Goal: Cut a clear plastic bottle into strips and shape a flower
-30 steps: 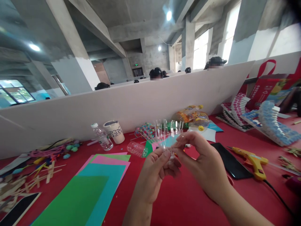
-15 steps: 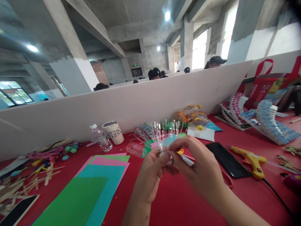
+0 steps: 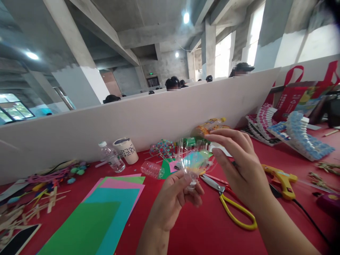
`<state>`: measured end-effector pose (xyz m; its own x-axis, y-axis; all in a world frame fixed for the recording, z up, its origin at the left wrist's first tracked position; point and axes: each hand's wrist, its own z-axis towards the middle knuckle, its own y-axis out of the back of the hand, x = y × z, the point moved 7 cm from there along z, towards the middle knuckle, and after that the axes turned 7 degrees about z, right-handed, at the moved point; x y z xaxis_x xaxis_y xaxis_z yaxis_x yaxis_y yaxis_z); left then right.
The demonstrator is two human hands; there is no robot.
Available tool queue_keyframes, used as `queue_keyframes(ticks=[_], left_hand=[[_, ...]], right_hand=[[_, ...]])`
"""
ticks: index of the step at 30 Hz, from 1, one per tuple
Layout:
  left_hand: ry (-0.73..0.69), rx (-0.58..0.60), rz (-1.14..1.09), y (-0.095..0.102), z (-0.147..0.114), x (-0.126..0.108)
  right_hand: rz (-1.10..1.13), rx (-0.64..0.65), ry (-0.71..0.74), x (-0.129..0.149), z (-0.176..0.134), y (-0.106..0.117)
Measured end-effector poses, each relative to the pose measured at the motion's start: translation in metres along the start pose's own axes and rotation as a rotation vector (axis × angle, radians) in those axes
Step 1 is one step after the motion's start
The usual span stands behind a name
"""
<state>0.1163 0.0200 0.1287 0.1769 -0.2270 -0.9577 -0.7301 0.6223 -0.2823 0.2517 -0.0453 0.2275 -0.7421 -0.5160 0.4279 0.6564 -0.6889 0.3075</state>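
My left hand (image 3: 178,194) is closed around the neck of a clear plastic bottle top (image 3: 191,177), whose wall is cut into many thin strips that fan upward. To the right of the strips, my right hand (image 3: 239,163) is raised with its fingers apart and nothing visible in them. Scissors with yellow handles (image 3: 237,212) lie on the red table just below the right hand. Beyond the bottle top are a green bottle (image 3: 190,142) and colored paper, partly seen through the strips. A clear bottle piece (image 3: 152,169) lies to the left.
Stacked colored paper (image 3: 87,216) lies at left, near craft sticks (image 3: 51,200). An upright water bottle (image 3: 113,157) and a cup (image 3: 126,151) stand by the white partition (image 3: 148,120). A yellow glue gun (image 3: 285,182) with its cord lies at right.
My right hand has let go of the bottle top and moved up and right, its fingers opening. The cut strips and the scissors now show more fully. My left hand keeps its hold.
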Motion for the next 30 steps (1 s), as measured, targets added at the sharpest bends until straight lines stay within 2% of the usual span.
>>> queue_keyframes(ticks=[11,19,22,25,27,30], left_hand=[[0.028,-0.009,0.024,-0.002,0.001,0.004],[0.001,-0.049,0.070,0.003,0.004,0.004],[-0.010,-0.048,0.061,0.004,0.004,0.003],[-0.010,-0.046,0.040,0.005,0.004,0.002],[-0.006,-0.043,0.028,0.004,0.004,0.002],[-0.006,-0.043,0.016,0.003,0.003,0.001]], right_hand=[[0.004,0.043,-0.018,-0.004,0.001,-0.001],[-0.129,-0.033,0.118,0.007,0.002,0.006],[-0.094,-0.037,0.111,0.006,0.003,0.008],[0.008,0.028,0.104,0.006,0.003,0.004],[0.107,0.088,0.049,0.004,0.001,-0.001],[0.292,0.154,-0.136,-0.003,-0.005,-0.011]])
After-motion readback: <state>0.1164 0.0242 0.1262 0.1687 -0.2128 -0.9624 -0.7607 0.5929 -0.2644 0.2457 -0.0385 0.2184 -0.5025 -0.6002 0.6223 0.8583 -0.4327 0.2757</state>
